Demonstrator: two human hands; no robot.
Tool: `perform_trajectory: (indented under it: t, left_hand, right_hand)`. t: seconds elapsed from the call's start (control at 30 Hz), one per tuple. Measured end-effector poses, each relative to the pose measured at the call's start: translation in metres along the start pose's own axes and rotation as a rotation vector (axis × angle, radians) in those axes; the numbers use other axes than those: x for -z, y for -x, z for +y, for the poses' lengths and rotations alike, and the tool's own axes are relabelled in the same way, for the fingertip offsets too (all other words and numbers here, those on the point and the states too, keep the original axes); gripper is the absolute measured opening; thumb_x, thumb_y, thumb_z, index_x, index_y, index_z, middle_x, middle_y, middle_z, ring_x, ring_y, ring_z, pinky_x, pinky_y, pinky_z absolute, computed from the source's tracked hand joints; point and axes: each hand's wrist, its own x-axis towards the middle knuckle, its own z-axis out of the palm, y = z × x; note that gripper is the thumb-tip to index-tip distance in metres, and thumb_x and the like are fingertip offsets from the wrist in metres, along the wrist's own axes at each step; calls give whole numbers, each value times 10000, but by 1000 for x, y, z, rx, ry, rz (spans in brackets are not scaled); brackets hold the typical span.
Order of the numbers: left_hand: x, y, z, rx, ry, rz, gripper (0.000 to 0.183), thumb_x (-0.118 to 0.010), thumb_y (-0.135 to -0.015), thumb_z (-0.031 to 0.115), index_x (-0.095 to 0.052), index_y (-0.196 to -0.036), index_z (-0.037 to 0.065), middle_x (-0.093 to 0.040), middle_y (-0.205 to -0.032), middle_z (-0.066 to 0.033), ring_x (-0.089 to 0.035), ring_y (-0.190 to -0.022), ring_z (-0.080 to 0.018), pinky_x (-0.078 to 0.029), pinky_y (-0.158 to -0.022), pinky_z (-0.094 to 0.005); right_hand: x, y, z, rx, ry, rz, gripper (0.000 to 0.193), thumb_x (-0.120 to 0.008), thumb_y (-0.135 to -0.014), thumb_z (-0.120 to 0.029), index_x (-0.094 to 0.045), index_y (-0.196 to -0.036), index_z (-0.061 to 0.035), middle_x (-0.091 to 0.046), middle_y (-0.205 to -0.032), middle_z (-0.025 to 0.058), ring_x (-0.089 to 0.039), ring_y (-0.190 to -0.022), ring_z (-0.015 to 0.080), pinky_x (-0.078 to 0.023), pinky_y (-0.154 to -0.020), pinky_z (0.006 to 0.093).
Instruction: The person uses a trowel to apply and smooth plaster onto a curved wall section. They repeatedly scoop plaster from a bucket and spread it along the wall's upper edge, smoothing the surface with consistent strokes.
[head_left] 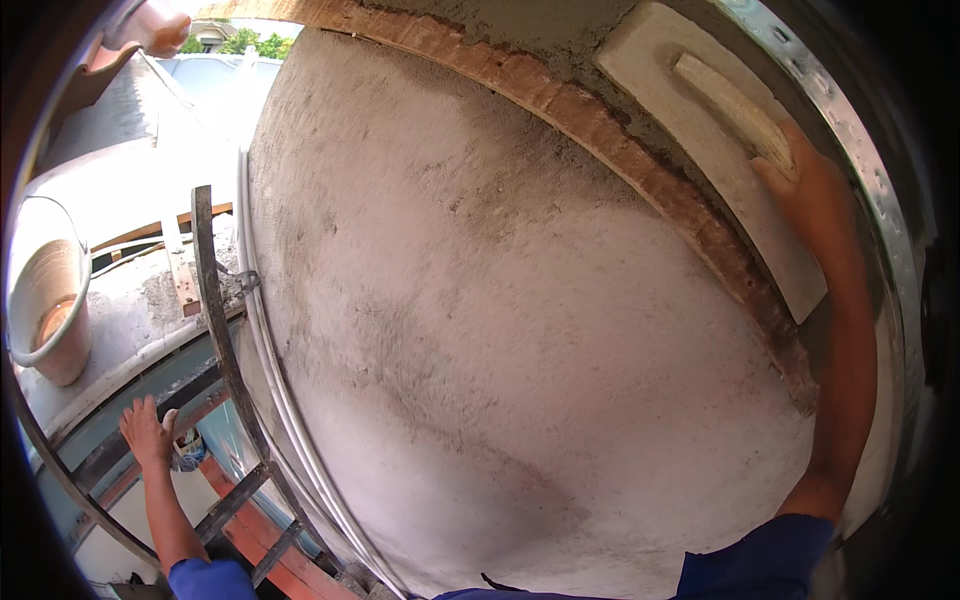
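My right hand point(808, 190) is wrapped round the wooden handle of a long pale plastering float point(690, 110). The float's flat board lies against grey wet plaster point(560, 30) at the upper right. Just beside it, a rough wooden batten point(560, 105) runs along the plaster's edge. At the lower left, my left hand point(150, 432) is stretched out by a rung of the dark ladder point(222, 310), its fingers apart and holding nothing. Whether its palm touches the rung I cannot tell.
A rough plastered wall point(480, 320) fills the middle. White pipes point(285, 390) run down its left side, next to the ladder. A dirty bucket point(60, 300) stands on a ledge at the left. A perforated metal strip point(850, 130) borders the plaster at the far right.
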Motion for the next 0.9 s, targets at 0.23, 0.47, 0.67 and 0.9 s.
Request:
perform_trajectory:
  t: [0.23,0.47,0.67,0.9]
  left_hand:
    - [0,-1,-1,-11,-8,31,468,-810,-794,362,-615,-1113,81,-580,-1083,-126,-532,-1057,-356,-394,-970,-480]
    - [-10,-4,2,-40,-15,67,462,-816,-788,362,-618,-1093,77,-585,-1076,-119,-531,-1043,-350,-395,-961,-482]
    - [0,-2,2,-9,-5,35,453,-820,-784,370,-613,-1066,82,-585,-1077,-118,-533,-1051,-350,-394,-957,-484]
    - [-12,-2,-2,-43,-12,72,454,-815,-784,379,-612,-1063,85,-584,-1074,-117,-537,-1050,-350,-396,-954,-481]
  right_hand:
    - [7,0,-14,7,28,-72,641,-712,-919,-368,-510,-1468,-106,-698,-1236,209,-663,-1160,375,-497,-1001,473]
    - [-3,-28,21,-53,20,74,658,-705,-922,-388,-503,-1475,-96,-676,-1287,215,-644,-1196,381,-492,-1019,472]
    - [-9,-79,-44,56,80,0,682,-687,-946,-424,-480,-1509,-100,-649,-1344,214,-660,-1191,349,-492,-1028,465]
    - [-8,-31,8,95,70,70,683,-704,-939,-402,-478,-1512,-107,-660,-1322,213,-655,-1192,354,-493,-1019,465]
